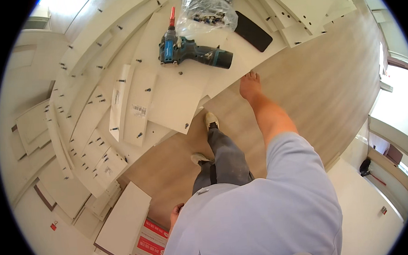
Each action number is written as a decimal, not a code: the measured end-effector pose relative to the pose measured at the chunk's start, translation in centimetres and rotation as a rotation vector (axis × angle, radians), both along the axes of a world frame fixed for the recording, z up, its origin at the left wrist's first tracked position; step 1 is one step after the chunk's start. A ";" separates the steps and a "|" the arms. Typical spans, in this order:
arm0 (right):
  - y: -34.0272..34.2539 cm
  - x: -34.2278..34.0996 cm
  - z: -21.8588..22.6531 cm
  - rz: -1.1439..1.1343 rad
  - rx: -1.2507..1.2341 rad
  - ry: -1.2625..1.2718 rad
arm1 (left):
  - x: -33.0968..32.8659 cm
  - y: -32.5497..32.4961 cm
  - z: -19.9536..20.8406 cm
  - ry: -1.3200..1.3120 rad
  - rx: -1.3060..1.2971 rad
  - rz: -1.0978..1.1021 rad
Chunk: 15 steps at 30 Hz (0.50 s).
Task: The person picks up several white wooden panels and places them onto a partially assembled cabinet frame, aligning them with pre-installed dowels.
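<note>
Cam bolts (pixel 148 90): already standing in many white panels (pixel 177 99)
Assembly: panels look unjoined
Hardware bag (pixel 211 7): fittings left inside
Cordless drill (pixel 188 52): lying on panel, unheld
Right hand (pixel 250 85): at panel edge, grip unclear
Left hand (pixel 175 214): partly hidden, grip unclear

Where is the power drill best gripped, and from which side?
Probably by its handle, coming from the right with the right hand: the drill lies on its side, handle pointing right, while its red tip points to the far side.
</note>
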State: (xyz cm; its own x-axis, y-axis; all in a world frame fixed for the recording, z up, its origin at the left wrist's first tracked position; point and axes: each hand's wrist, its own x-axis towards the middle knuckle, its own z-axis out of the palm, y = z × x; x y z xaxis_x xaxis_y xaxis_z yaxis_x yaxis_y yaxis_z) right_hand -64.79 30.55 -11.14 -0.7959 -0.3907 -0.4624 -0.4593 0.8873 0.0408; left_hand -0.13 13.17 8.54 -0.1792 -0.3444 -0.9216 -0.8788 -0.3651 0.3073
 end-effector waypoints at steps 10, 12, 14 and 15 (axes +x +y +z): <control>7.0 -0.9 -3.8 0.166 0.126 0.049 | -0.7 -2.0 -1.8 -0.020 -0.021 -0.115; 8.0 -0.2 -4.1 0.249 0.275 -0.025 | -0.5 -2.4 -1.0 -0.043 -0.048 -0.213; 9.6 0.9 -4.8 0.303 0.220 -0.010 | 1.2 -2.7 -1.1 -0.008 -0.031 -0.192; 10.2 1.1 -4.7 0.331 0.194 0.008 | 1.5 -2.5 -1.0 0.002 -0.052 -0.233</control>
